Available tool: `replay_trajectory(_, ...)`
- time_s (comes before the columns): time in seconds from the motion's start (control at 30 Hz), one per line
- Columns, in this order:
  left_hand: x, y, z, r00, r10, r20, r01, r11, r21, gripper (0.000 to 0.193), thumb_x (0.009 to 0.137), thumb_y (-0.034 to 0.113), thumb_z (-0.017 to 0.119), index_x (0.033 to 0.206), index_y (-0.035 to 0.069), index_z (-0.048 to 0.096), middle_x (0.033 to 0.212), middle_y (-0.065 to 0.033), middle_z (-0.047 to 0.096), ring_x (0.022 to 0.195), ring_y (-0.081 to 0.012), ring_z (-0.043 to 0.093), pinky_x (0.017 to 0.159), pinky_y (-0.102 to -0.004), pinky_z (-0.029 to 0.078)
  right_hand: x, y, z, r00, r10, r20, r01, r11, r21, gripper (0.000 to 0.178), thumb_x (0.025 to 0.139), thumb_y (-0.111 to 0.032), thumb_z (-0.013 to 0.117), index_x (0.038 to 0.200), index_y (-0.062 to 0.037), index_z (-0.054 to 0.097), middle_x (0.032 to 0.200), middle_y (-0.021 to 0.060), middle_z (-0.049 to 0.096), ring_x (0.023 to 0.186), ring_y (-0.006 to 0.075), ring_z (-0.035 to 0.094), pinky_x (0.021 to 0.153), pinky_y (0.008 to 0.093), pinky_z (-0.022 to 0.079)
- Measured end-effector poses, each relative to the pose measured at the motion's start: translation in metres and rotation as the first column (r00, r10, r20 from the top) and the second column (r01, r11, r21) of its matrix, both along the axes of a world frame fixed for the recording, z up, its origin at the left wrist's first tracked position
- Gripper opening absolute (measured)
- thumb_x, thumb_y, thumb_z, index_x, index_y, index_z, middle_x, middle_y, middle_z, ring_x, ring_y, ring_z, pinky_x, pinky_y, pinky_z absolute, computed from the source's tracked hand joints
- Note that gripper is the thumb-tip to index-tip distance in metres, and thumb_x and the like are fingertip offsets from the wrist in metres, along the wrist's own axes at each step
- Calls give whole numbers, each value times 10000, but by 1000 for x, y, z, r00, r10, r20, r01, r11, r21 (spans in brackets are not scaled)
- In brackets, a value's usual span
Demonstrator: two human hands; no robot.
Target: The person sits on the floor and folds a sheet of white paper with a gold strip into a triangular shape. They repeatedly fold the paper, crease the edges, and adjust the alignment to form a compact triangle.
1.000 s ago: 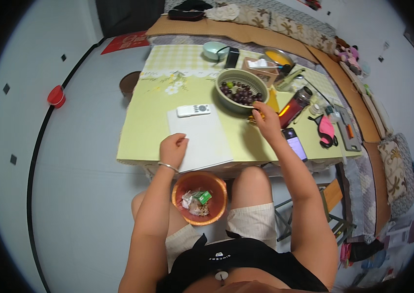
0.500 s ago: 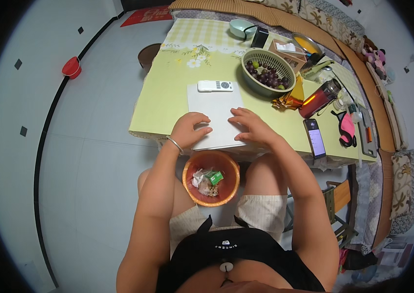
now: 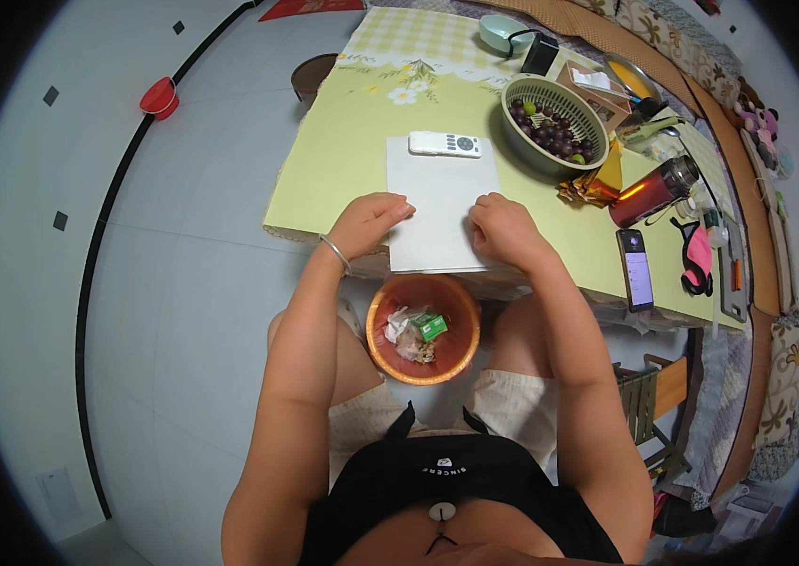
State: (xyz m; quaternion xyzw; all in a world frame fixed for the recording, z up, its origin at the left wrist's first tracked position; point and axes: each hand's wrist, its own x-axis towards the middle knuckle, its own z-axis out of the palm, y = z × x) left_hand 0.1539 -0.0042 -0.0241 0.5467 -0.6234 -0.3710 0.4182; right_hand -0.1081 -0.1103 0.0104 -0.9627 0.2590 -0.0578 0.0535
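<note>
White paper (image 3: 442, 226), perhaps a thin stack, lies at the near edge of the table with a white remote control (image 3: 444, 144) across its far end. At the paper's left edge is my left hand (image 3: 373, 223), its fingers pressed together and the thumb over the sheet. My right hand (image 3: 507, 228) is curled at the paper's right edge, fingertips tucked in. Both hands appear to grip the paper's sides, though the undersides are hidden. Between my knees, below the table edge, stands an orange bin (image 3: 382, 354) with some litter and a green packet (image 3: 432, 327).
Right of the paper are a colander (image 3: 517, 156) of grapes (image 3: 555, 135), a crumpled gold wrapper (image 3: 597, 187), a red thermos (image 3: 649, 193), a phone (image 3: 636, 271) and a pink-and-black item (image 3: 696, 255). A pale bowl (image 3: 503, 36) sits farther back. A red bucket (image 3: 160, 99) stands at the left wall.
My spread fingers have drawn together: the left hand's press side by side and the right hand's curl in at the paper's edge. The whole view has shifted slightly; the remote still rests on the paper.
</note>
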Motion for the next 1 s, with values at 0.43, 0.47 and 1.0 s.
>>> replay_trajectory(0.43,3,-5,6,994,-99,55,97,995,29,339,1009,299,537,1088,24,720,1144,-84,665,1134,-216,577,1006,-342,450,10,16,14,994,50,93,-75,953,293,219,722,-145,685,913,-55,628,944,123,605,968,310,595,817,418,499)
replay_trajectory(0.47,2,-4,5,995,-84,59,85,996,-18,349,1010,304,527,1056,20,725,1095,-93,674,1087,-232,586,975,-347,459,11,16,13,996,43,82,-68,945,320,183,729,-135,673,890,-57,632,922,119,608,946,307,603,799,422,504)
replay_trajectory(1.0,-7,-2,-23,985,169,39,-159,968,-194,122,782,87,745,894,42,725,995,-64,676,1004,-199,632,878,-309,511,-8,-4,-12,885,-304,354,-150,532,833,406,833,-206,769,1181,-33,652,1133,70,659,1002,160,608,912,289,477)
